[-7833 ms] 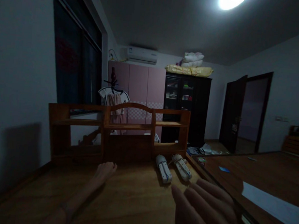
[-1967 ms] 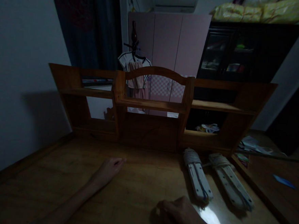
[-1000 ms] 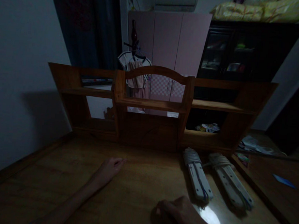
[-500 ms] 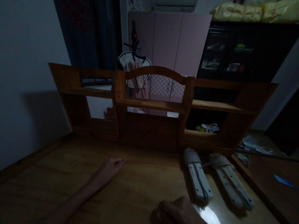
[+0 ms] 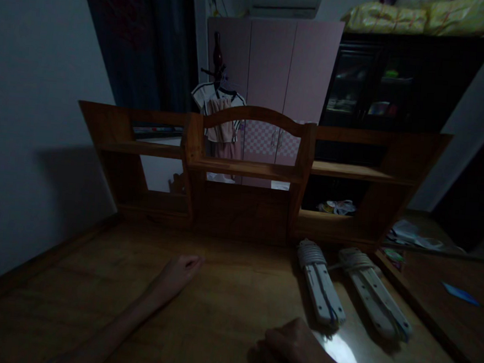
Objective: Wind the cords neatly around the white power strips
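Observation:
My left hand (image 5: pixel 181 271) rests on the wooden tabletop (image 5: pixel 216 307), curled into a loose fist with nothing showing in it. Nearer to me, my right hand (image 5: pixel 291 345) is also closed, knuckles up, low over the table; I see no object in its fingers. Just beyond the right hand lies a white power strip (image 5: pixel 321 292) with its cord wound round the far end. A second corded power strip (image 5: pixel 376 301) lies to its right. Neither hand touches them.
A wooden desktop shelf (image 5: pixel 246 171) with several compartments spans the table's back edge. A wall (image 5: pixel 30 133) stands at the left. A bright light spot (image 5: pixel 341 354) falls beside my right hand. Past the right edge, a blue flat item (image 5: pixel 460 293) lies on a brown surface.
My right hand has shifted very slightly to the right. The left hand and the power strips stay in place.

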Available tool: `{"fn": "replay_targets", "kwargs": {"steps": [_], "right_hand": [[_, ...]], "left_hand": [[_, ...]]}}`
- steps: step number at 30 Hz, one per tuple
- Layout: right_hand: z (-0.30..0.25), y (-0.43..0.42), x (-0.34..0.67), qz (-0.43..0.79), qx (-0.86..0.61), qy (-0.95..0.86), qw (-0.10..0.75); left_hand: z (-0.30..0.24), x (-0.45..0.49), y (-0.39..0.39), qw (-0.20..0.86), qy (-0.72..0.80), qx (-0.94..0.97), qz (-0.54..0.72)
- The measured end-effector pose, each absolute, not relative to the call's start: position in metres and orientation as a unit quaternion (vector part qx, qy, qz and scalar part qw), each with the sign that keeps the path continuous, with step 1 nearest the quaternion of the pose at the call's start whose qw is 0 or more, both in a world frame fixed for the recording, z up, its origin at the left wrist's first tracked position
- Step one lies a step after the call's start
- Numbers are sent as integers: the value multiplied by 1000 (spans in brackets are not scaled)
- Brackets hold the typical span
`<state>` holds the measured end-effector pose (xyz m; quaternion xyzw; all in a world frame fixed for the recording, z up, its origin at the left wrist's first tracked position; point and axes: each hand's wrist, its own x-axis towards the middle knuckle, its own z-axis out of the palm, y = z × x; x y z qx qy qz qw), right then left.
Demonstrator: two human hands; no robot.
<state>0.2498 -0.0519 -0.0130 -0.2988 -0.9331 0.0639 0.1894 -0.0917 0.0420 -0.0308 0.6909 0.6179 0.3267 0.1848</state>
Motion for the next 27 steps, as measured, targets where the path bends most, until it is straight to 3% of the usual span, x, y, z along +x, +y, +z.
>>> {"fn": "replay_targets", "kwargs": {"steps": [27], "right_hand": [[-17,-54,251,56,-282,-945,154]], "left_hand": [[-29,-91,41,181,618,699,311]]}}
